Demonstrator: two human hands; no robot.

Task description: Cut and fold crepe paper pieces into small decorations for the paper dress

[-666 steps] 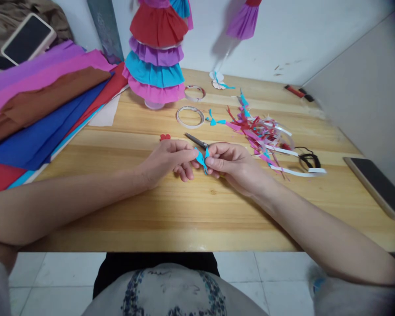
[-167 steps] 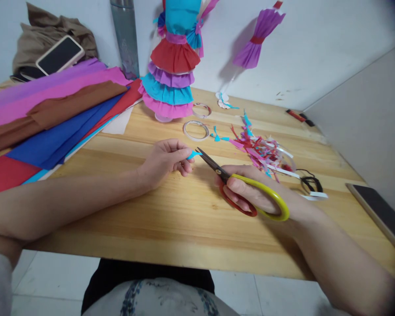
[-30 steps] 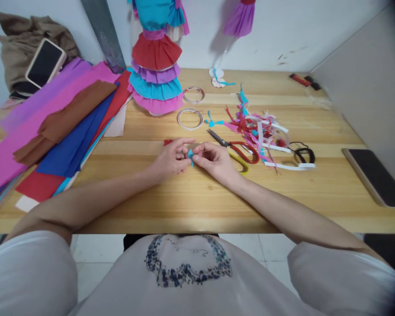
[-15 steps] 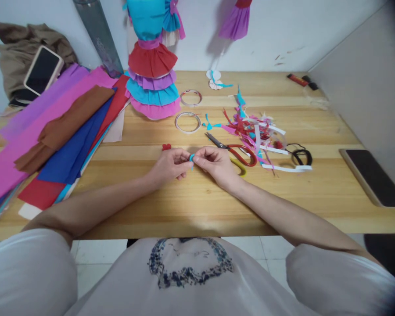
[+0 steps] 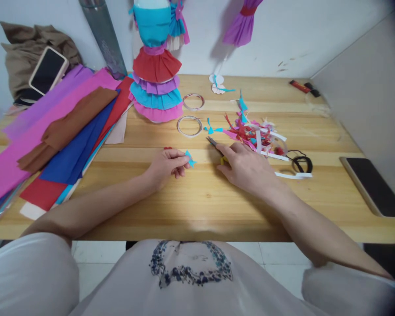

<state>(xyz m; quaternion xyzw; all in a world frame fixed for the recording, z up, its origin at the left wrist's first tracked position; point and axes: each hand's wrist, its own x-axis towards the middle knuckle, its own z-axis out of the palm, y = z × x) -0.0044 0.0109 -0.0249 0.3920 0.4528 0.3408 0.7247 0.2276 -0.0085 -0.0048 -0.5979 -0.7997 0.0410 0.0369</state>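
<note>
My left hand (image 5: 171, 166) is closed in a pinch on a small piece of blue crepe paper (image 5: 190, 159), which sticks out past the fingertips. Just behind those fingers lies a small red piece (image 5: 167, 148), partly hidden. My right hand (image 5: 245, 169) is over the scissors (image 5: 212, 141), its fingers curled about their handles. The blade tips point away to the left, and a bit of yellow handle (image 5: 223, 160) shows between thumb and forefinger. The palm hides the red handles.
Paper scraps (image 5: 253, 134) lie beyond my right hand, near a black cord (image 5: 302, 163). Two tape rings (image 5: 190, 126) sit before a tiered paper dress (image 5: 156, 66). Folded crepe sheets (image 5: 66, 127) cover the left; a phone (image 5: 375, 184) lies at the right.
My right hand has let go of the blue piece and moved right onto the scissors. The left hand keeps the blue piece, which now shows spread out at its fingertips.
</note>
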